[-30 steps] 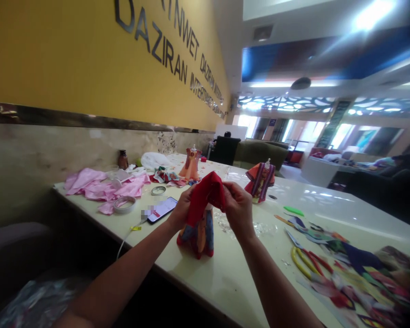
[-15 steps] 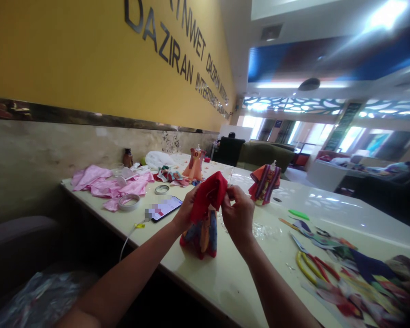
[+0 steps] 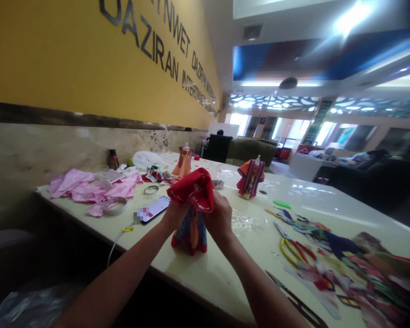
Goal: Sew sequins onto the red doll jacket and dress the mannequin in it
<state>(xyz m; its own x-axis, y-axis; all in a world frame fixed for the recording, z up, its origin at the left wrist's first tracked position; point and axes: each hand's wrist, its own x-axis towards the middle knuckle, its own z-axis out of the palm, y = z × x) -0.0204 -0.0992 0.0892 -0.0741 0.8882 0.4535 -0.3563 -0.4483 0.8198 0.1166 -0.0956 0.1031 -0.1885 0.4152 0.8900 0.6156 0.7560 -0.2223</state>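
A piece of red cloth [image 3: 203, 180] with small shiny beads or sequins along its edge is spread between my hands. My left hand [image 3: 176, 215] is closed on its lower left side, most of its fingers hidden behind the fabric. At the cloth's right side, my right hand [image 3: 219, 217] grips it, fingers curled and partly covered. Just below and behind the cloth stands a small figure in a blue dress with a red hem and an orange front panel [image 3: 194, 234]; its top is hidden by the cloth and my hands.
On the left lie pink cloth [image 3: 78, 182], a roll of tape [image 3: 116, 206] and a phone [image 3: 153, 209] with a cable. Two more dressed figures, one orange [image 3: 182, 161], one striped [image 3: 251, 177], stand farther back. Yellow-and-red-handled scissors [image 3: 290, 250], a dark blade [image 3: 294, 296] and fabric scraps [image 3: 348, 259] lie right.
The red cloth has turned from hanging folded to spread wide, its beaded edge now facing me. My right hand has shifted lower behind it. The whole view has swung slightly right.
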